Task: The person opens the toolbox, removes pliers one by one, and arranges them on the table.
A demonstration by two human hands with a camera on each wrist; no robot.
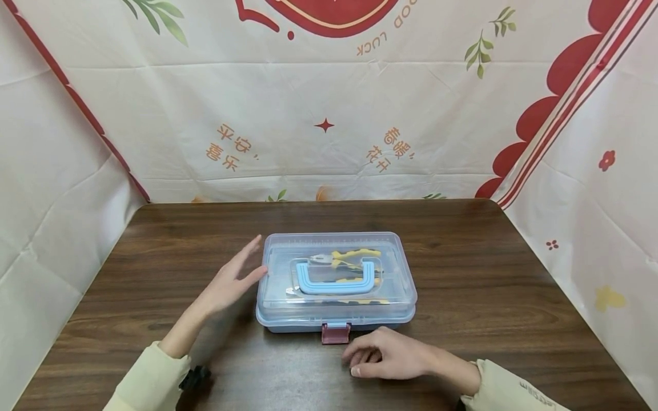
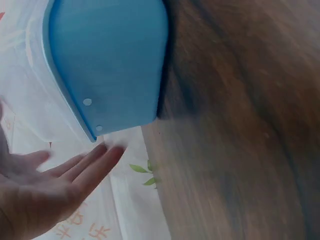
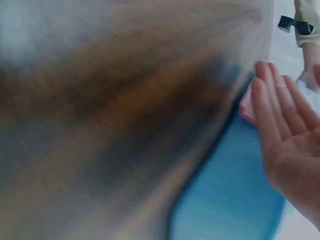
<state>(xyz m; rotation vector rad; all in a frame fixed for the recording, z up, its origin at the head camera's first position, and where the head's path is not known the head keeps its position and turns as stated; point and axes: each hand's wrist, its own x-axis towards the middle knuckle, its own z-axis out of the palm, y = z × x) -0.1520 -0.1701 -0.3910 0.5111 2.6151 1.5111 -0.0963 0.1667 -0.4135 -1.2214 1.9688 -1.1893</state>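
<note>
A plastic toolbox with a clear lid and light blue base sits on the table. Through its lid show yellow-handled pliers and other yellow-and-black tools. A light blue handle lies flat on top, and a dark pink latch juts out at the front. My left hand is at the box's left side, fingers extended, thumb right at the lid's edge. My right hand is by the front edge, right of the latch, its fingers loosely bent and holding nothing. The toolbox's blue side fills much of the left wrist view.
The box stands on a dark wood-grain table. A white printed cloth hangs behind the table and along both sides. A black wrist strap piece shows at the left sleeve.
</note>
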